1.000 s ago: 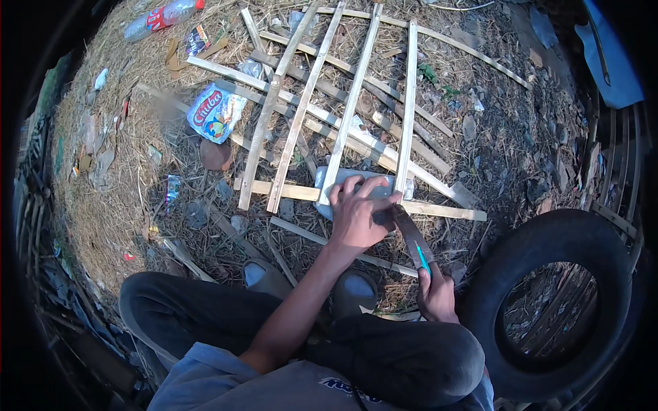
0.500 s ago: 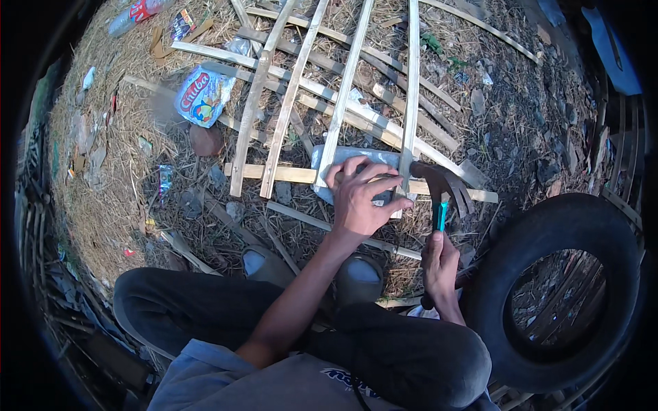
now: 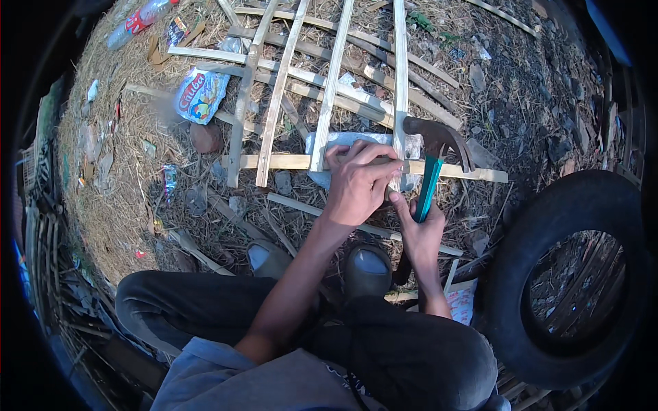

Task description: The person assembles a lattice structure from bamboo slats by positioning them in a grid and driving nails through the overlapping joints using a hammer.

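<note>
My right hand (image 3: 423, 236) grips a claw hammer (image 3: 428, 185) by its teal and black handle. The hammer's brown, rusty head is just right of an upright wooden slat (image 3: 400, 89), and my right thumb reaches the slat's near end. My left hand (image 3: 358, 183) is closed, fingertips together at that slat where it crosses a horizontal wooden strip (image 3: 466, 172). Whatever is between those fingertips is too small to make out. A pale grey block (image 3: 320, 142) lies under the crossing, partly hidden by my left hand. Several more slats, one of them a pale slat (image 3: 332, 89), cross the strip further left.
A black tyre (image 3: 504, 274) lies at the right. Loose wooden strips, stones and dry grass cover the ground. Further left are a brown stone (image 3: 205, 138), a blue-and-white wrapper (image 3: 201, 94) and a plastic bottle (image 3: 140, 24). My sandalled feet (image 3: 367, 269) are close below the wood.
My right hand has moved left with the hammer, its thumb now at the slat's end. My left fingers have drawn together at the crossing. The view has shifted slightly.
</note>
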`<state>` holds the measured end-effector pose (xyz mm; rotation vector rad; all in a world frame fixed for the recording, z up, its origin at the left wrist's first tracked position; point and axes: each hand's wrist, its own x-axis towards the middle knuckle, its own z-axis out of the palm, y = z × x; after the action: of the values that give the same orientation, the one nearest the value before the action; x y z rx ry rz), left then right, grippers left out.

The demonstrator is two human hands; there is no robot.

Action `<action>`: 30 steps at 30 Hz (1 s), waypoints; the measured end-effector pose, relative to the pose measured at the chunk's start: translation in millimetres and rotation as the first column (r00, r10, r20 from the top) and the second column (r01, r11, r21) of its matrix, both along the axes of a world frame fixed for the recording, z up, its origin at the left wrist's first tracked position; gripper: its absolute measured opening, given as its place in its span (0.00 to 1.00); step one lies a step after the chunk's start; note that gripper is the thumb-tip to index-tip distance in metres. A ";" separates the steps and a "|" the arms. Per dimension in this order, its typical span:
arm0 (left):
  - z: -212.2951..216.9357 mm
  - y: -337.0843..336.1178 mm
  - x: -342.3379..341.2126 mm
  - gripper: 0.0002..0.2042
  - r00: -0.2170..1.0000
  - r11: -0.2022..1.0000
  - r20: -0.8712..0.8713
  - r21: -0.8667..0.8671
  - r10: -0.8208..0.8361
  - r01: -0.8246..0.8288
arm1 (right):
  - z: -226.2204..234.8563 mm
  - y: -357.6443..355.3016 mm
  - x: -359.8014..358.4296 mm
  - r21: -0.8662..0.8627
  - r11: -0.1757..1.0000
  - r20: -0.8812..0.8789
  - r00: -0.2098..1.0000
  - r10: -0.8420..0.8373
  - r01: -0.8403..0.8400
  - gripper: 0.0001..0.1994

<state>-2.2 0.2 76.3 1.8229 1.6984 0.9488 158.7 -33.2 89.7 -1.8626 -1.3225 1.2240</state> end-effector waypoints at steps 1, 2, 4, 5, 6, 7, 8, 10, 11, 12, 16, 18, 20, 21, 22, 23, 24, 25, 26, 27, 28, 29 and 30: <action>-1.3 1.3 -1.8 0.08 1.000 0.999 -0.002 0.018 -0.026 0.026 | -8.7 -1.4 -4.0 0.014 0.999 0.012 0.999 -0.052 0.052 0.24; -2.4 2.1 -3.8 0.08 0.999 0.998 -0.009 0.038 -0.047 0.048 | -10.7 -1.7 -6.0 0.012 0.998 0.008 0.999 -0.054 0.054 0.24; -3.1 4.2 -3.6 0.08 0.997 0.996 -0.022 0.033 -0.076 0.077 | -13.3 -1.8 -6.1 -0.089 0.988 -0.136 0.981 -0.138 0.127 0.24; -3.2 4.3 -3.9 0.08 0.997 0.997 -0.021 0.041 -0.068 0.069 | -18.5 -4.5 -5.9 -0.088 0.991 -0.157 0.980 -0.118 0.105 0.22; -2.9 3.6 -4.0 0.08 0.998 0.997 -0.018 0.049 -0.060 0.061 | -20.1 -6.6 -2.9 -0.092 0.990 -0.157 0.981 -0.118 0.105 0.22; -2.1 2.0 -4.3 0.08 0.998 0.997 -0.016 0.046 -0.059 0.059 | -20.5 -8.0 0.9 -0.178 0.975 -0.195 0.967 -0.164 0.130 0.21; -1.4 2.0 -4.5 0.07 0.998 0.998 0.014 0.041 -0.057 0.056 | -20.8 -7.2 6.1 -0.261 0.954 -0.228 0.951 -0.209 0.147 0.22; 1.2 3.8 -2.9 0.06 0.998 0.998 0.051 0.037 -0.048 0.046 | -15.5 -7.0 15.4 -0.179 0.981 -0.185 0.977 -0.104 0.071 0.23; 3.6 3.7 -2.2 0.06 0.999 0.999 0.017 0.028 -0.047 0.046 | -9.8 -5.2 13.7 -0.138 0.990 -0.136 0.989 -0.054 0.035 0.24; 4.2 2.6 -3.0 0.07 0.999 0.999 -0.017 0.019 -0.045 0.046 | -7.3 -4.3 11.5 -0.099 0.995 -0.085 0.996 -0.005 -0.003 0.24; 1.1 1.6 -6.0 0.06 0.998 0.996 -0.001 0.056 -0.064 0.064 | -27.4 -0.7 18.2 -0.189 0.981 -0.060 0.997 -0.045 0.033 0.24; -5.6 -0.1 -7.8 0.06 0.997 0.995 0.037 0.077 -0.066 0.063 | -33.3 0.3 14.4 -0.127 0.990 -0.059 0.996 -0.070 0.062 0.25; -8.8 0.3 -11.2 0.06 0.995 0.992 0.070 0.106 -0.076 0.068 | -33.2 -0.1 7.2 -0.121 0.986 -0.165 0.977 -0.133 0.114 0.25; -8.8 0.7 -14.5 0.06 0.994 0.991 0.071 0.107 -0.088 0.080 | -36.6 -1.8 5.1 -0.124 0.983 -0.177 0.972 -0.153 0.133 0.25; -8.8 0.9 -15.1 0.06 0.992 0.990 0.072 0.107 -0.100 0.092 | -35.9 -1.8 5.9 -0.121 0.983 -0.178 0.971 -0.161 0.141 0.25; -8.7 1.4 -14.5 0.07 0.994 0.990 0.060 0.118 -0.087 0.079 | -35.3 -0.8 5.1 -0.123 0.982 -0.164 0.973 -0.161 0.142 0.26; -9.3 2.1 -13.9 0.07 0.994 0.989 0.053 0.122 -0.093 0.086 | -34.6 -0.3 4.8 -0.126 0.982 -0.149 0.976 -0.161 0.143 0.27; -10.1 3.2 -13.5 0.06 0.995 0.987 0.034 0.133 -0.095 0.089 | -37.1 -1.3 5.7 -0.064 0.988 -0.109 0.983 -0.150 0.144 0.28; -10.0 2.2 -14.7 0.05 0.996 0.986 0.014 0.138 -0.093 0.091 | -36.7 -2.2 4.2 -0.066 0.987 -0.117 0.981 -0.153 0.146 0.28; -10.0 1.9 -16.2 0.05 0.996 0.986 0.007 0.137 -0.094 0.093 | -35.5 -1.9 2.2 -0.071 0.989 -0.088 0.987 -0.132 0.126 0.29; -10.0 2.1 -18.2 0.05 0.997 0.989 0.015 0.123 -0.081 0.078 | -34.6 -2.3 -0.2 -0.076 0.992 -0.059 0.992 -0.109 0.104 0.30; -10.1 4.6 -14.1 0.05 0.997 0.991 0.040 0.117 -0.068 0.063 | -33.6 -1.6 3.5 -0.069 0.992 -0.049 0.993 -0.109 0.105 0.30; -10.4 6.2 -10.5 0.05 0.997 0.991 0.050 0.123 -0.066 0.060 | -34.4 -1.2 6.8 -0.075 0.992 -0.020 0.994 -0.103 0.101 0.30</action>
<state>-12.6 6.4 66.0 1.8989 1.5724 1.0862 165.5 -34.5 55.3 -1.9360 -1.1689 1.2532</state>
